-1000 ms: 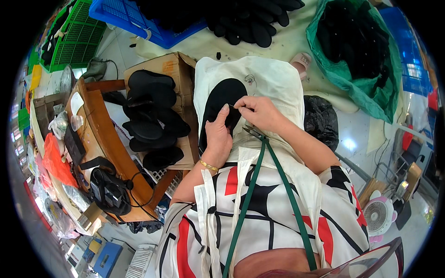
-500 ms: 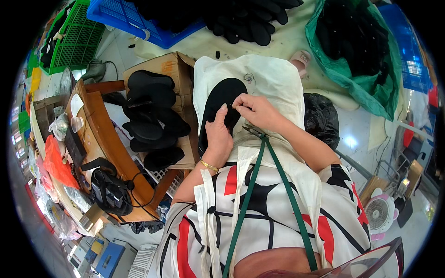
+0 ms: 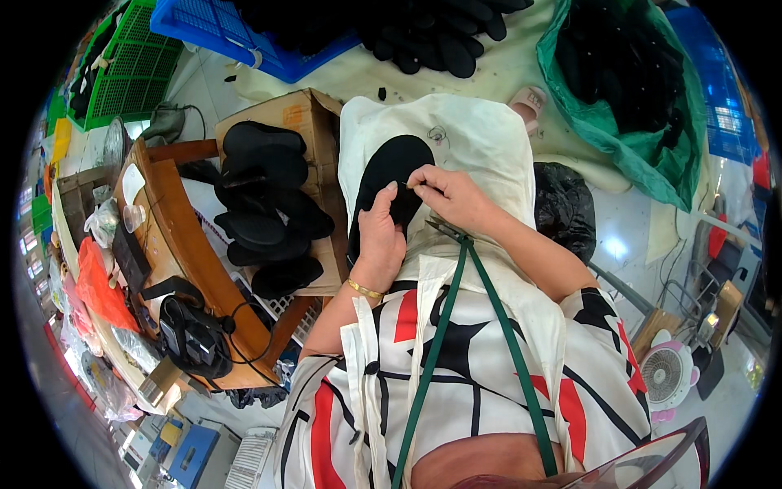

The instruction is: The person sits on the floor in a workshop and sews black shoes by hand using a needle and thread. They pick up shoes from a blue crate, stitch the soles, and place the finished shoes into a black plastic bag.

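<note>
A long, round-ended black slipper [image 3: 399, 159] lies over the white cloth apron [image 3: 481, 138] on my lap. My left hand [image 3: 380, 232] grips it along its lower part, thumb on top and pointing up. At its right edge my right hand [image 3: 448, 196] is closed in a pinch, thumb and forefinger together. What sits between those fingertips is too small to make out. Just below the right hand, small scissors [image 3: 445, 230] rest on the apron, hanging from a green ribbon [image 3: 440, 334].
Several black slippers [image 3: 265, 155] lie on a cardboard box [image 3: 326, 114] at left, beside a wooden table [image 3: 191, 236]. Beyond stand a blue crate [image 3: 220, 33] and a green bag [image 3: 684, 155] of black pieces. To the right are a black plastic bag [image 3: 564, 212] and a fan [image 3: 666, 375].
My left hand has shifted very slightly down and left along the slipper. The right hand's pinch stays at nearly the same spot.
</note>
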The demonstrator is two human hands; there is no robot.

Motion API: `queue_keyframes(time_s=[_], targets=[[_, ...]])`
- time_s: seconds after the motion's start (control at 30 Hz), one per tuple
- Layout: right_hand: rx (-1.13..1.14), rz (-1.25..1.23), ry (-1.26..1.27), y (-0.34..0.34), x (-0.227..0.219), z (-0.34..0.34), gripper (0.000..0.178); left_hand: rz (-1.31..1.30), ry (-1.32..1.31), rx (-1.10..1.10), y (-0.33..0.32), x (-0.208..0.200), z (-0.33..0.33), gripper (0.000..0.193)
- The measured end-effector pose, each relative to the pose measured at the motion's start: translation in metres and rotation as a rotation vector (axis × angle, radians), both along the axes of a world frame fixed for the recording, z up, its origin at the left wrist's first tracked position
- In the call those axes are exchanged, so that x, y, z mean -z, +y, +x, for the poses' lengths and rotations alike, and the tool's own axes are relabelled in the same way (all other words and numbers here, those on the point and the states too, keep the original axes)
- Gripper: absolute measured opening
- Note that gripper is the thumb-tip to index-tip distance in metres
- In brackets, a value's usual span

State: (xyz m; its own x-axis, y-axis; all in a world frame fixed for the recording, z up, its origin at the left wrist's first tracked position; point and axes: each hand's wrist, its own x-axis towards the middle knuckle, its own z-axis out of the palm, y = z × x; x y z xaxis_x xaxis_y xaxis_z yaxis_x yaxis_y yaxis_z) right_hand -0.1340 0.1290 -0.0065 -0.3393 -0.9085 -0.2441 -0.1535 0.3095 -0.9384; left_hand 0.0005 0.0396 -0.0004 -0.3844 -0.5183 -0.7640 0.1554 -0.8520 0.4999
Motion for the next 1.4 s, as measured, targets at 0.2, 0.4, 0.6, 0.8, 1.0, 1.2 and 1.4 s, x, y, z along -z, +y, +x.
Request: queue_keyframes(time_s=[0.2,0.4,0.6,0.8,1.0,1.2,1.4], targets=[[0.039,0.042,0.088,-0.004,0.001,0.01,0.011,-0.061,-0.062,-0.022,0.008,0.003,-0.001,0.026],[0.089,0.049,0.08,-0.012,0.0,0.017,0.017,-0.698,-0.105,0.421,0.021,0.008,0.019,0.046],[0.012,0.002,0.392,-0.004,-0.021,-0.012,0.013,-0.342,-0.048,0.276,0.025,0.011,0.002,0.027],[-0.122,-0.022,0.243,0.008,-0.019,-0.014,0.013,-0.519,-0.188,0.493,0.034,-0.005,0.005,0.024],[0.07,-0.298,0.52,0.012,-0.014,-0.015,0.006,-0.479,-0.112,0.631,0.029,-0.002,0.009,0.019],[0.281,-0.053,-0.518,0.001,-0.031,-0.004,0.01,-0.742,-0.141,0.653,0.027,0.04,0.025,0.031],[0.357,-0.103,-0.791,0.034,0.003,-0.015,0.008,-1.148,-0.253,0.89,0.017,0.0,0.015,0.04]])
